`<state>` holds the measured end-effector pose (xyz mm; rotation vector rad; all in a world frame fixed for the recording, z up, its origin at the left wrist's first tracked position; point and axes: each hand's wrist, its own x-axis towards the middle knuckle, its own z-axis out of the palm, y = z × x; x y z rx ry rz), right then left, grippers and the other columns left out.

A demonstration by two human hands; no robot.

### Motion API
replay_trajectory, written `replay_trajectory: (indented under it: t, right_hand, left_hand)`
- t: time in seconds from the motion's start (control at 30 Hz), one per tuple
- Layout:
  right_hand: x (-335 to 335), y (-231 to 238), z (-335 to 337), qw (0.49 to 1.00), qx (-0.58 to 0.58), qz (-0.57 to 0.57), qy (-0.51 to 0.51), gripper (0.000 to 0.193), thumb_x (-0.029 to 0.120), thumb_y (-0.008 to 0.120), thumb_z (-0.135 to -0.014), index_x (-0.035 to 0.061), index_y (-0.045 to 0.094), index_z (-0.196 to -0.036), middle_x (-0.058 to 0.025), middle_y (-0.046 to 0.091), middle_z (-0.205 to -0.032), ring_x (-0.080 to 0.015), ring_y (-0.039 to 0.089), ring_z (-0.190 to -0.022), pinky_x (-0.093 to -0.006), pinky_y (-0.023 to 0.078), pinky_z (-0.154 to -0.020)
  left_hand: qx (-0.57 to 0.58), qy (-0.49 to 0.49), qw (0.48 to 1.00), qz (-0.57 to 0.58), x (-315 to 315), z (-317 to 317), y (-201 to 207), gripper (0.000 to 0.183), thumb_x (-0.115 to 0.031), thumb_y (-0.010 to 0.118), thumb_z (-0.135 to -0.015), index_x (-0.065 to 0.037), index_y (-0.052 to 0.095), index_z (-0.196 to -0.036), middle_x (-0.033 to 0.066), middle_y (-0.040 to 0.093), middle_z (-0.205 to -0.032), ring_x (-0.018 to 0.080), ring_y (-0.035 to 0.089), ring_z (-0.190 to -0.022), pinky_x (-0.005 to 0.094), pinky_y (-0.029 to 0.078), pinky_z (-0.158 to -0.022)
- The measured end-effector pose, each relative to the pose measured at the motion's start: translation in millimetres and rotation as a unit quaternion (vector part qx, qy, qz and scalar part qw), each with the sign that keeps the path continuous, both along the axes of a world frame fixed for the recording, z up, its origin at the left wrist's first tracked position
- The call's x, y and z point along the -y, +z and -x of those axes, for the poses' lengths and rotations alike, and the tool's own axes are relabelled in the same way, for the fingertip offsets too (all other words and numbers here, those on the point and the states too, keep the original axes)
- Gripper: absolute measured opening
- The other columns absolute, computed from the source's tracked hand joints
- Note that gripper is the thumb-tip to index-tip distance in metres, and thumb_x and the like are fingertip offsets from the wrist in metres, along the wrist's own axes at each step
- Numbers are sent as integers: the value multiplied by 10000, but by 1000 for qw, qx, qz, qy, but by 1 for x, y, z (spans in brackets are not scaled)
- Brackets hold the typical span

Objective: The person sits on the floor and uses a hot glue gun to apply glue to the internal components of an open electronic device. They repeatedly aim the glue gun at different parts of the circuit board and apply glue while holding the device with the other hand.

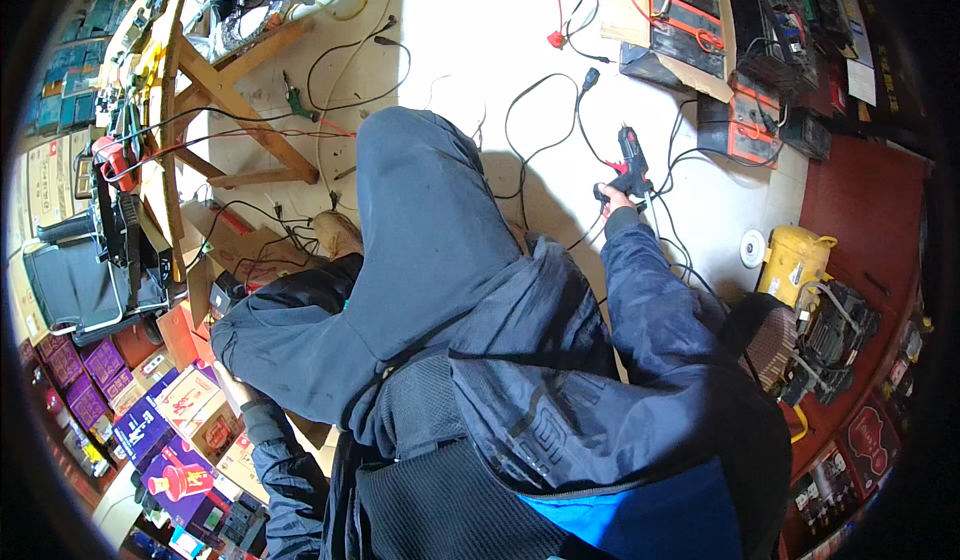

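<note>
My right arm reaches forward over the white floor, and my right hand (pixel 615 200) is closed around the handle of a black glue gun (pixel 629 150) with a red trigger. Its nozzle points away from me, and a pale stick shows at its rear end. Down at the left, beside my bent knee, only part of my left hand (pixel 231 386) shows below a dark cuff. The fingers are hidden by the knee, so whether they hold anything cannot be seen. Cardboard boxes (pixel 190 397) are close to that hand.
Black cables (pixel 522 160) loop across the floor. A wooden trestle table (pixel 225 85) stands at far left, with a green-handled tool (pixel 295 95) beside it. Black-and-red batteries (pixel 752 120) are stacked at far right. A yellow tank compressor (pixel 797 260) sits right of my arm.
</note>
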<state>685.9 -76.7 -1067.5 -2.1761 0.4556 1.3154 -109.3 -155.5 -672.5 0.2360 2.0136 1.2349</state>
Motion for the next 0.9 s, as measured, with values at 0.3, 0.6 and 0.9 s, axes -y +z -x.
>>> replay_trajectory:
  t: [0.3,0.6,0.9]
  right_hand:
    - [-18,84,38,892,-188,-395,-111,393,18,649,-968,5,521,-1340,-221,675,-1250,-367,694,-1156,-451,607,-1000]
    - [-102,248,106,807,-225,-543,52,469,-17,630,-955,-31,455,-1390,-228,654,-1289,-356,684,-1199,-428,586,-1047]
    - [-161,390,145,711,-195,-656,163,504,55,675,-950,-15,453,-1397,-195,666,-1226,-344,710,-1162,-371,639,-966]
  left_hand:
    - [91,-14,995,-37,-22,-38,12,884,-746,429,-1020,-48,465,-1561,144,540,-1549,344,532,-1390,464,404,-1186]
    - [77,33,990,-110,-13,-41,-8,659,-596,555,-1046,-31,603,-1382,95,666,-1372,276,624,-1245,423,482,-1080]
    - [-190,-45,957,-214,-52,-67,27,442,-283,619,-1071,-41,599,-1440,64,625,-1399,167,585,-1226,293,436,-1037]
